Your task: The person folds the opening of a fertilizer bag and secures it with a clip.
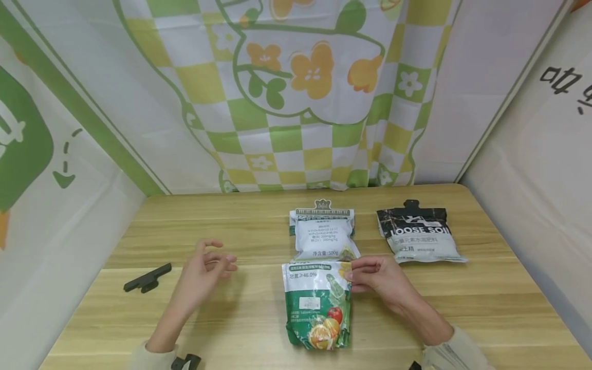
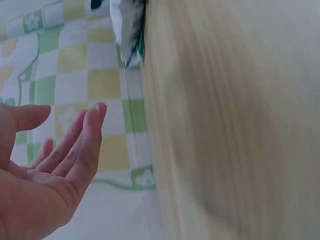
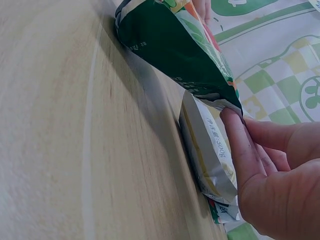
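Note:
My right hand pinches the upper right edge of a green-and-white fertilizer bag printed with vegetables and orange slices. In the right wrist view, my thumb and fingers meet at the corner of that bag, which leans over the table. My left hand is held apart from the bag, to its left, with loosely bent fingers and nothing in them. The left wrist view shows the same hand with its thumb and fingers spread. To its left lies a black bag clip.
Behind the green bag lies a white 500g bag with a clip across its top. At the back right is a black-and-white "LOOSE SOIL" bag with a black clip. A checkered curtain hangs behind the wooden table.

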The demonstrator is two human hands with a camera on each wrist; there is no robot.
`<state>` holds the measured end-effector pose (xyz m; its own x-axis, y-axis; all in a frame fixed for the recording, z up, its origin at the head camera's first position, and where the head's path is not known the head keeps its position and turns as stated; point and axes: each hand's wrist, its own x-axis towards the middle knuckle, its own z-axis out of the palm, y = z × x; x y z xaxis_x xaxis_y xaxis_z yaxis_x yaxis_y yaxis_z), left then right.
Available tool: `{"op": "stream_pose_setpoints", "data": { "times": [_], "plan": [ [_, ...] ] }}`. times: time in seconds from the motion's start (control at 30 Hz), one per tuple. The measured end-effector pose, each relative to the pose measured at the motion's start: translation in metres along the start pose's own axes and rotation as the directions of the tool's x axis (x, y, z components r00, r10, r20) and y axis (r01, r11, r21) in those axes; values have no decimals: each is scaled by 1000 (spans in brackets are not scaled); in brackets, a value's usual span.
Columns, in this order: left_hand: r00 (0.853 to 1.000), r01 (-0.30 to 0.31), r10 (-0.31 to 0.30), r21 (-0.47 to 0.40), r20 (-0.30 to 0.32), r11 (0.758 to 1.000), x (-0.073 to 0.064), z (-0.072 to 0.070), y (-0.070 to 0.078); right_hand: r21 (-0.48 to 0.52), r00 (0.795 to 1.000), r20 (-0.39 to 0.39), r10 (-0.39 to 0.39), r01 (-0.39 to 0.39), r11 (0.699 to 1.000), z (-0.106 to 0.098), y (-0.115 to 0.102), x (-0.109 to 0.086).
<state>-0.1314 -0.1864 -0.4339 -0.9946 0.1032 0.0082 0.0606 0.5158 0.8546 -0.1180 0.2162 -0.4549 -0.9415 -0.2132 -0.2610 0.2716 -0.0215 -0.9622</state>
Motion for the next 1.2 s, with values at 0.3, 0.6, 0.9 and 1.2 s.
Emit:
{"op": "stream_pose_setpoints", "data": {
  "times": [0.3,0.6,0.9,1.2],
  "plan": [
    [980,-72,134,371,-146,926,-5,-47,-18,18,1000,5,-9,9,1000,0,2,0],
    [969,-79,187,516,-160,853,-11,-80,-57,24,1000,14,-14,14,1000,-1,2,2],
    [982,-25,134,608,-135,794,-17,-105,-81,23,1000,16,-6,6,1000,0,2,2],
    [999,-11,39,658,-27,753,-12,-123,-94,8,1000,11,-2,2,1000,-1,2,3]
  ]
}}
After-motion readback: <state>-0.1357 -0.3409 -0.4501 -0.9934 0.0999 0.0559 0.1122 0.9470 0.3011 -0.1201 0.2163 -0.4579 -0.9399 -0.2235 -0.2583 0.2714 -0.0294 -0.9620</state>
